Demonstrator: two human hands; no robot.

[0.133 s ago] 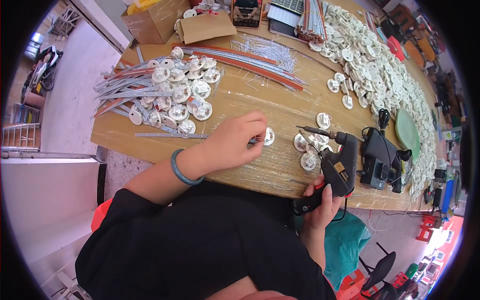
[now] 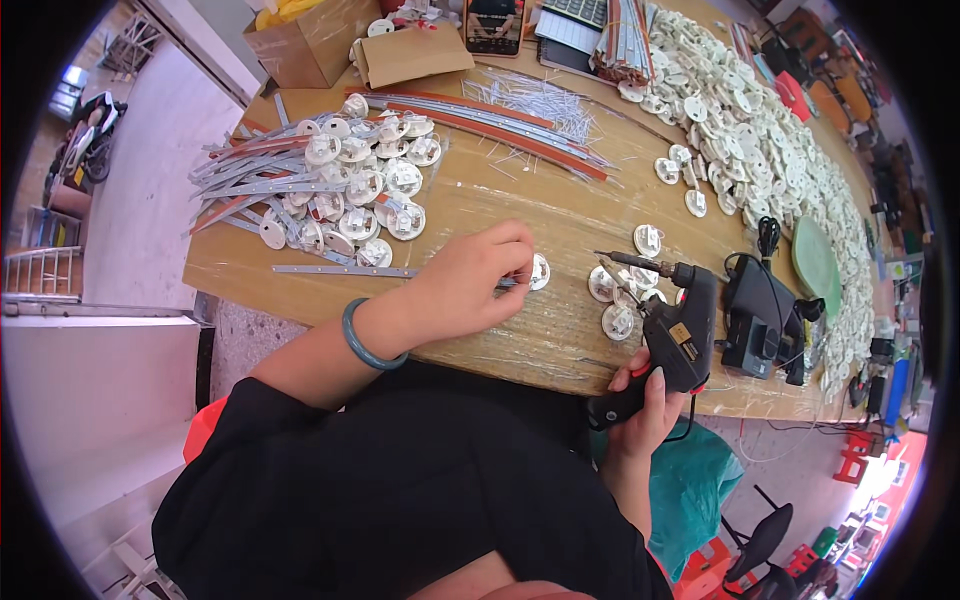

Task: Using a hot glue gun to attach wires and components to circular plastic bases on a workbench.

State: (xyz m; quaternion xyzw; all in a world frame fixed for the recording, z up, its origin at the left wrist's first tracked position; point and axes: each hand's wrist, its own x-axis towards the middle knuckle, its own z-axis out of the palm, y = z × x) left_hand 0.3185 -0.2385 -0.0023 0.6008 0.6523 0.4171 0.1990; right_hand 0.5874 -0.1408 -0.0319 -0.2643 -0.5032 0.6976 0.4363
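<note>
My left hand [image 2: 470, 280] rests on the wooden table [image 2: 520, 205], fingers pinched on a small white round disc [image 2: 539, 271] that sits at the end of a thin metal strip [image 2: 345, 270]. A blue-green bangle [image 2: 365, 340] circles that wrist. My right hand [image 2: 645, 400] grips the handle of a black hot glue gun [image 2: 675, 325], whose nozzle points left over several loose white discs [image 2: 615, 300]. The nozzle tip lies a little to the right of the disc in my left hand.
A pile of finished discs on metal strips [image 2: 345, 185] lies at the left. A long heap of white discs [image 2: 770, 140] runs along the right side. Cardboard boxes [image 2: 375, 45], a phone [image 2: 492, 25], orange strips [image 2: 490, 120] and a black power adapter [image 2: 760, 315] stand around.
</note>
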